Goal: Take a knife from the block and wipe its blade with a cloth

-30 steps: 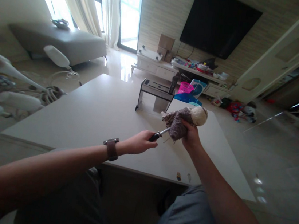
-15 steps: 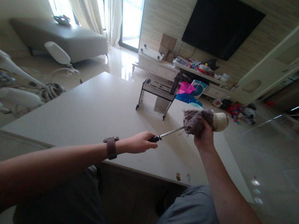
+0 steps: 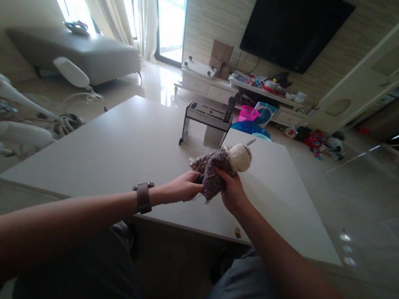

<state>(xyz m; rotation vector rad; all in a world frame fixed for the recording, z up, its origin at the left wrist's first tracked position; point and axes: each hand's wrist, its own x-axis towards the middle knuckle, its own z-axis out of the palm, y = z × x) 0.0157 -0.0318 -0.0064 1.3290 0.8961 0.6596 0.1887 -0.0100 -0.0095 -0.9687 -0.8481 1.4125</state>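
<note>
My left hand is closed round the black handle of a metal rod. A fluffy cloth, grey-brown with a cream end, wraps most of the rod, and the metal tip sticks out past the cream part. My right hand grips the cloth close beside my left hand. Both are held above the white table. Behind the cloth stands a rack with slots in its top and one dark-handled knife in it.
A small yellow and dark item lies at the table's near edge. Beyond the table are a pink basket, a blue bag and a low white cabinet. White lamp shades stand at the left.
My right hand has moved left with the cloth, down the rod to the handle. The rod's shaft is now covered and its tip shows. My left hand has barely moved.
</note>
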